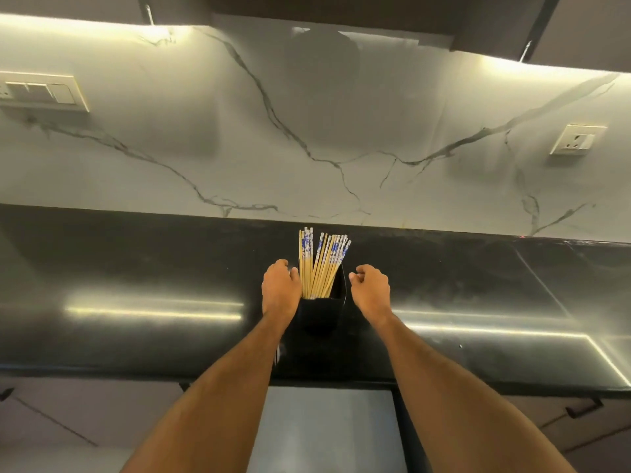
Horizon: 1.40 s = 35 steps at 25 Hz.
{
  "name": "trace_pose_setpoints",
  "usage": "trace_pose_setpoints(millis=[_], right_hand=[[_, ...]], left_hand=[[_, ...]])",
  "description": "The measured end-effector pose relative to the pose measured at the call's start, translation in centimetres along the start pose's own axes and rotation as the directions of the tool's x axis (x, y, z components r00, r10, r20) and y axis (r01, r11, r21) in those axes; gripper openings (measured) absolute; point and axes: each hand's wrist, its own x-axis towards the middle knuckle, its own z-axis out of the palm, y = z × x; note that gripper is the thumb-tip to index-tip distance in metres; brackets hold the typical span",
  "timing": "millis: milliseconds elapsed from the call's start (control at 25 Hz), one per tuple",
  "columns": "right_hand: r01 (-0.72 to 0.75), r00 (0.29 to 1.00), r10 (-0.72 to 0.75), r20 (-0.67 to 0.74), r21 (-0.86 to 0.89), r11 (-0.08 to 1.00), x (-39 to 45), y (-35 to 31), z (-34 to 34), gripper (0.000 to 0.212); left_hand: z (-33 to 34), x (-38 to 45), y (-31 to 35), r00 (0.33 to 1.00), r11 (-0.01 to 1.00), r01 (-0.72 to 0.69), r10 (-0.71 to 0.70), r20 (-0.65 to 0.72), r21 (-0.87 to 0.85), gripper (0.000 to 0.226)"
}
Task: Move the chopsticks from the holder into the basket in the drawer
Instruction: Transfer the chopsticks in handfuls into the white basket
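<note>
The bundle of bamboo chopsticks with blue-patterned tops (321,268) stands in a black square holder (322,310) on the glossy black table (136,268), between both hands. The left hand (280,288) rests against the holder's side, probably steadying it; its fingers are hidden, so I cannot tell their spread. The right hand (370,285) hovers just beside, loosely curled and empty.

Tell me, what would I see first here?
A bunch of chopsticks with blue-patterned tops stands in a black holder mid-counter. The left hand touches the holder's side; the right hand, loosely curled, is just beside it. Behind rises a white veined marble wall.
</note>
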Motion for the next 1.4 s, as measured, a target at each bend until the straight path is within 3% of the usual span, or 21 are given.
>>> trace_pose_setpoints(millis=[240, 400, 600, 760, 960, 1120, 1400], right_hand=[[-0.125, 0.992, 0.123, 0.026, 0.110, 0.986, 6.3, 0.1, 3.5, 0.019], [-0.150, 0.988, 0.143, 0.052, 0.188, 0.971, 8.6, 0.0, 5.5, 0.016], [-0.116, 0.991, 0.128, -0.045, 0.203, 0.972, 9.0, -0.3, 6.5, 0.016], [-0.137, 0.974, 0.185, -0.131, 0.311, 0.941, 8.6, -1.0, 6.5, 0.010], [-0.144, 0.965, 0.202, -0.166, 0.305, 0.941, 8.3, -1.7, 6.4, 0.010], [-0.089, 0.964, 0.161, -0.210, 0.315, 0.945, 7.6, -2.6, 6.2, 0.005], [0.146, 0.955, -0.023, -0.297, 0.399, 0.905, 5.7, -5.3, 4.3, 0.007]], left_hand=[[3.4, 5.8, -0.6, 0.997, 0.996, 0.065, -0.062, 0.046, -0.059, 0.038], [5.5, 9.0, -1.0, 0.995, 0.996, 0.065, -0.061, 0.081, -0.059, 0.021], [6.5, 10.0, -1.5, 0.994, 0.996, 0.060, -0.054, 0.092, -0.066, 0.021], [6.2, 9.7, -1.3, 0.997, 0.991, 0.050, -0.043, 0.063, -0.124, 0.013], [5.7, 8.9, -1.0, 0.999, 0.983, 0.019, -0.013, 0.035, -0.182, 0.012], [5.2, 8.1, -0.6, 0.999, 0.971, 0.010, -0.017, -0.027, -0.241, 0.009], [3.2, 6.8, 2.4, 0.989, 0.927, -0.085, 0.034, -0.145, -0.365, 0.010]])
